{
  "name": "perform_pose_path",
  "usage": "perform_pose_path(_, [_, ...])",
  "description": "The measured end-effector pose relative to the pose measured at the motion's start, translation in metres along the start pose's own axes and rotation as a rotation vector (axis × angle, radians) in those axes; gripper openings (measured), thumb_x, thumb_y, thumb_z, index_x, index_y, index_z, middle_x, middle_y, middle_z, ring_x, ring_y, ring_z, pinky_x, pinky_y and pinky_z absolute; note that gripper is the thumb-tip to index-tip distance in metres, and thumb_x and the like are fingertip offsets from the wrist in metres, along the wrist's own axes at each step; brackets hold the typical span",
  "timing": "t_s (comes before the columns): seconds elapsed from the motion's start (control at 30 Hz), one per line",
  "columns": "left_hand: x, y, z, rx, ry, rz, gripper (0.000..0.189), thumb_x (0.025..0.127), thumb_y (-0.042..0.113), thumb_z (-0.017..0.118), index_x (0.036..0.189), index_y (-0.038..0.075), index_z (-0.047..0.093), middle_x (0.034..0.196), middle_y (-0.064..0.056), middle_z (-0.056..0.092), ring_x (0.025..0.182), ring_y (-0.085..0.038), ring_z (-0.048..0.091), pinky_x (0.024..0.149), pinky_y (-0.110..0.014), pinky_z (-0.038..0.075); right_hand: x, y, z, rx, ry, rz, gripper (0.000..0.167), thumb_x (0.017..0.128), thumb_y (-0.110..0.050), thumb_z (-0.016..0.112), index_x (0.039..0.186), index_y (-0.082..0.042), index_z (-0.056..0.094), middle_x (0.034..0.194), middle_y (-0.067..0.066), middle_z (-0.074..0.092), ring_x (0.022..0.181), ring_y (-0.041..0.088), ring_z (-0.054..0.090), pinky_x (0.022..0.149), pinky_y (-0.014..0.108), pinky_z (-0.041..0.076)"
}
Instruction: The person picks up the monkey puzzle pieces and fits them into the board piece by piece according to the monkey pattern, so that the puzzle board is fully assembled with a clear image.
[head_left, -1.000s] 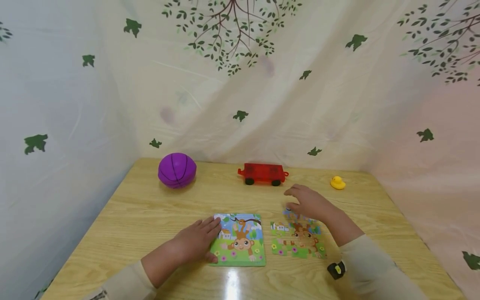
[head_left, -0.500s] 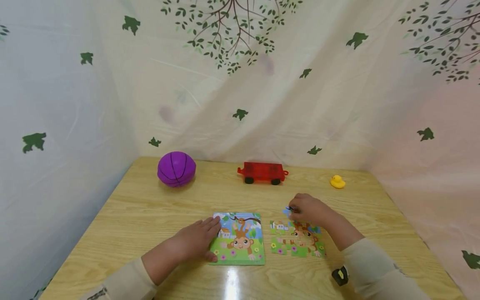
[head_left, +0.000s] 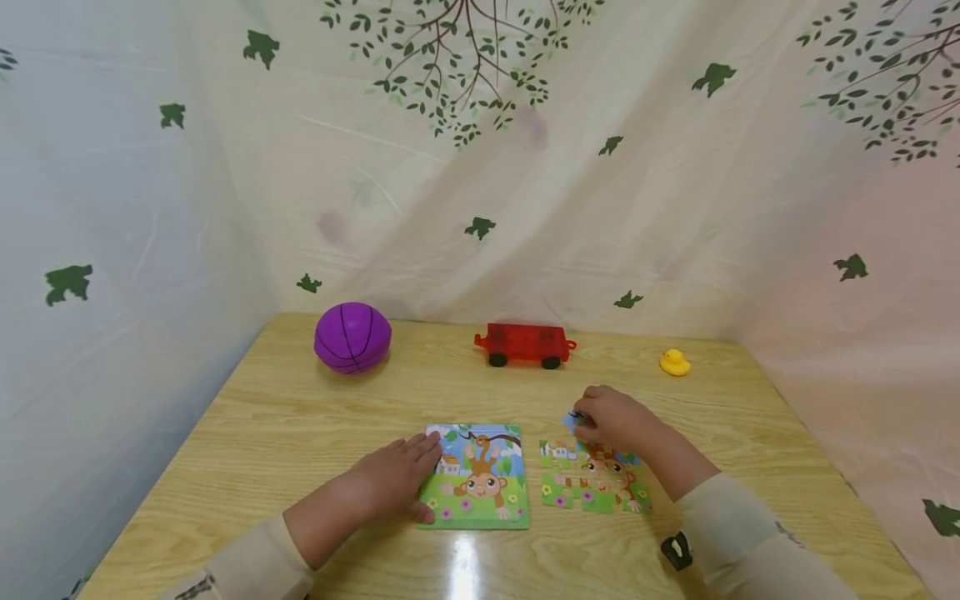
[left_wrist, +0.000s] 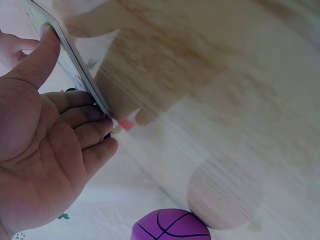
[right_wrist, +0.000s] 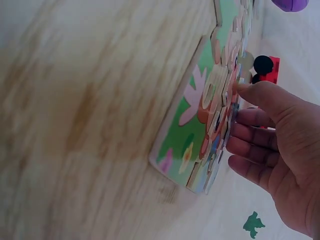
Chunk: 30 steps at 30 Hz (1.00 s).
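A square board (head_left: 487, 512) with a monkey picture lies in the middle of the table. My left hand (head_left: 386, 483) rests along its left side, fingertips at the upper left corner and thumb at the lower left. In the left wrist view, the thumb lies on the board's edge (left_wrist: 82, 70). To the right, loose jigsaw pieces (head_left: 592, 500) are laid out in a matching monkey picture. Over their far side, my right hand (head_left: 618, 421) pinches a blue puzzle piece (head_left: 570, 421) between thumb and fingers. The right hand covers some of the pieces behind it.
Along the back stand a purple ball (head_left: 352, 337), a red toy wagon (head_left: 527, 343) with black wheels and a yellow rubber duck (head_left: 675, 362). A leaf-patterned cloth (head_left: 450, 183) hangs behind the table. A small black device (head_left: 677, 550) sits by the right sleeve.
My right hand has come down from above the far pieces and taken hold of the blue puzzle piece, then shifted slightly left with it. The left hand stays on the board.
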<state>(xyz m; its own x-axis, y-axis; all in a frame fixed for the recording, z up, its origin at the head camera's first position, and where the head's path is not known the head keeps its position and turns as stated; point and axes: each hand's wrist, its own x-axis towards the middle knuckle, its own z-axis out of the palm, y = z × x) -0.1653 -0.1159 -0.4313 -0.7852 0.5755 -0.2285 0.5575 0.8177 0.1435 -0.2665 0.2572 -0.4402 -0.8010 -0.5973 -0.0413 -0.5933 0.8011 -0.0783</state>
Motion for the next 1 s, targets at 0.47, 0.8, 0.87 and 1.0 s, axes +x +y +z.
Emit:
perform_pose_path(0.47, [0.001,0.002,-0.002,0.022,-0.009,-0.011,0.096,0.077,0.056,0.072,0.149,0.002,0.037,0.159,-0.014,0.031,0.146,-0.031,0.031,0.120,-0.046,0.030,0.005,-0.010,-0.009,-0.018,0.112,-0.029,0.025,0.092,-0.031,0.067,0.104,-0.009,0.070,0.088,-0.003,0.056,0.074,0.009,0.046,0.064,0.025,0.047])
perform_pose_path(0.8, [0.000,0.003,-0.005,0.023,0.000,-0.014,0.096,0.077,0.054,0.074,0.149,0.001,0.039,0.158,-0.014,0.033,0.146,-0.032,0.032,0.119,-0.047,0.031,0.019,-0.054,-0.017,-0.025,0.180,-0.132,0.024,0.091,-0.029,0.067,0.101,-0.008,0.070,0.085,-0.002,0.054,0.072,0.009,0.042,0.062,0.023,0.043])
perform_pose_path(0.87, [0.000,0.003,-0.004,0.036,0.001,-0.013,0.096,0.077,0.055,0.073,0.148,0.001,0.039,0.158,-0.014,0.033,0.145,-0.031,0.033,0.119,-0.046,0.031,0.022,-0.065,-0.018,-0.032,0.191,-0.154,0.020,0.091,-0.028,0.067,0.098,-0.009,0.069,0.082,-0.004,0.052,0.071,0.009,0.040,0.060,0.022,0.040])
perform_pose_path(1.0, [0.001,0.003,-0.002,0.053,0.002,-0.015,0.095,0.077,0.056,0.072,0.148,0.002,0.040,0.158,-0.014,0.034,0.145,-0.030,0.033,0.119,-0.045,0.031,0.030,-0.085,-0.017,-0.056,0.196,-0.201,0.016,0.090,-0.029,0.066,0.088,-0.013,0.066,0.074,-0.007,0.044,0.068,0.009,0.037,0.061,0.023,0.036])
